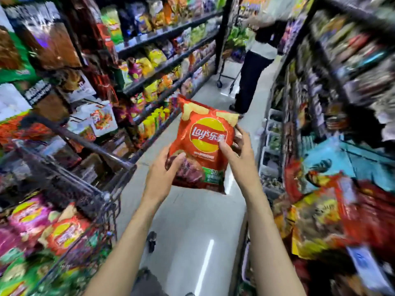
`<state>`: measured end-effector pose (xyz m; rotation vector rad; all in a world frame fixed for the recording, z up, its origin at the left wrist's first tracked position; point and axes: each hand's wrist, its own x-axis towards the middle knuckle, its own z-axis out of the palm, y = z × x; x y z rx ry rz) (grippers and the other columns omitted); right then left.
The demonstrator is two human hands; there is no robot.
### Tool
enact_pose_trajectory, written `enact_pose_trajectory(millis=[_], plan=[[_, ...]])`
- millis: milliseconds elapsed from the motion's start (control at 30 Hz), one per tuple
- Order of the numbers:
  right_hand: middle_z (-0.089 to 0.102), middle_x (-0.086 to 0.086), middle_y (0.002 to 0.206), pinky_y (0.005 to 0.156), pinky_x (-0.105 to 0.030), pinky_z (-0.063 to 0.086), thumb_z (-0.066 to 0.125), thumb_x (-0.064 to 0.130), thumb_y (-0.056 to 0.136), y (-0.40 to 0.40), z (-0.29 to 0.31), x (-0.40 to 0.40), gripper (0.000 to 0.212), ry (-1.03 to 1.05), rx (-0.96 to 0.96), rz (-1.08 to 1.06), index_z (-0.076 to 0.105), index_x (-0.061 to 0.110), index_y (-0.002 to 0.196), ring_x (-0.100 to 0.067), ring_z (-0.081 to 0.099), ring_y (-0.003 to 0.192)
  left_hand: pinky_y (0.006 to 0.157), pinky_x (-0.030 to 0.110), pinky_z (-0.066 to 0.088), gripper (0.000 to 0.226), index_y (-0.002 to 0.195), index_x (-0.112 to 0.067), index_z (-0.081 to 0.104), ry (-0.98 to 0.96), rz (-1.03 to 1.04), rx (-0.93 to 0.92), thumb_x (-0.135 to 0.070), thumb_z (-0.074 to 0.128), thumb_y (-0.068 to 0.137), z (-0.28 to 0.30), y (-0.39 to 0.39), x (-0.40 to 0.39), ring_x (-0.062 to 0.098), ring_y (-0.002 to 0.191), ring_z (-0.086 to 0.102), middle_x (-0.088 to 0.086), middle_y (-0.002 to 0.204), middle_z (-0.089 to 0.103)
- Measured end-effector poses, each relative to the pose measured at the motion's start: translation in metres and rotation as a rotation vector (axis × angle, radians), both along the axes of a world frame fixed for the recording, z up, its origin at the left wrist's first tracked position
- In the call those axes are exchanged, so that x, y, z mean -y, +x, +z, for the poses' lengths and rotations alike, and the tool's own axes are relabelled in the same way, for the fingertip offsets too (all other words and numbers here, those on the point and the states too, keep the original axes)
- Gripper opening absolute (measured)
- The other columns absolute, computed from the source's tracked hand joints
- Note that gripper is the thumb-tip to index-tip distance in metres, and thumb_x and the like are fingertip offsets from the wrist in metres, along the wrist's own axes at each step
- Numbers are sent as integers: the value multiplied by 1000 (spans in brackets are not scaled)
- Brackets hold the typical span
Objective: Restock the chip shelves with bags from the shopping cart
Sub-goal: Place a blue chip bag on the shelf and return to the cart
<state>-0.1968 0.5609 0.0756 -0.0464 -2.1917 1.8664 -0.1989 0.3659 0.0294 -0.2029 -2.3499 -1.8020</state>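
I hold a red Lay's chip bag [205, 144] upright over the aisle floor with both hands. My left hand [164, 174] grips its lower left edge, thumb on the front. My right hand [237, 150] grips the right edge, thumb pressed on the front near the logo. The shopping cart [89, 184] stands to my left, with pink, red and green chip bags [53, 229] inside it. Chip shelves [333, 212] with red and yellow bags are close on my right, blurred by motion.
More snack shelves [162, 67] line the left side of the aisle. Another person [254, 67] stands further down the aisle beside a second cart [228, 75]. A grey floor [192, 227] runs between the shelf rows.
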Motion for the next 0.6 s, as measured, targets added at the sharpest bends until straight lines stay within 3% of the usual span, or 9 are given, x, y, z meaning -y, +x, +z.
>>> enact_pose_trajectory(millis=[133, 267, 333, 400, 500, 533, 600], plan=[[52, 23, 128, 85, -16, 53, 57, 33, 99, 14, -17, -49, 53, -66, 35, -82, 32, 42, 145, 12, 59, 107, 97, 35, 53, 29, 120, -52, 52, -6, -149, 125, -60, 54, 91, -12, -10, -51, 1, 106, 64, -19, 115, 67], [50, 24, 130, 103, -42, 50, 55, 39, 99, 3, -29, -80, 55, -65, 56, -196, 28, 45, 147, -6, 56, 120, 96, 43, 53, 49, 128, -47, 47, -68, -238, 162, -72, 48, 87, -15, -36, -88, 5, 105, 65, -17, 117, 67], [48, 13, 139, 107, -44, 46, 56, 36, 100, -10, -30, -93, 58, -41, 37, -255, 28, 37, 150, -9, 52, 127, 98, 44, 52, 52, 131, -49, 44, -95, -294, 180, -75, 47, 86, -18, -56, -103, 7, 106, 66, -17, 118, 66], [45, 12, 143, 107, -34, 46, 55, 31, 101, -27, -30, -106, 58, -15, 21, -293, 27, 32, 152, 0, 49, 127, 98, 46, 52, 55, 134, -50, 41, -97, -346, 216, -77, 46, 86, -20, -77, -116, 9, 105, 67, -17, 119, 67], [42, 31, 128, 87, -4, 43, 52, 27, 103, -61, -27, -121, 56, 31, 10, -309, 26, 30, 152, 25, 47, 108, 97, 46, 53, 57, 133, -51, 40, -83, -385, 238, -79, 45, 84, -17, -114, -135, 7, 105, 67, -17, 120, 66], [42, 32, 127, 85, -3, 42, 51, 27, 103, -75, -26, -125, 56, 39, 16, -323, 25, 31, 152, 26, 47, 106, 97, 46, 53, 59, 134, -51, 40, -68, -400, 253, -80, 45, 82, -16, -129, -141, 7, 105, 67, -18, 121, 65], [44, 22, 134, 95, -15, 43, 51, 31, 103, -108, -20, -134, 57, 55, 19, -364, 23, 33, 153, 13, 50, 112, 97, 46, 53, 58, 133, -53, 40, -60, -438, 274, -80, 46, 82, -9, -166, -153, 7, 106, 67, -19, 121, 65]])
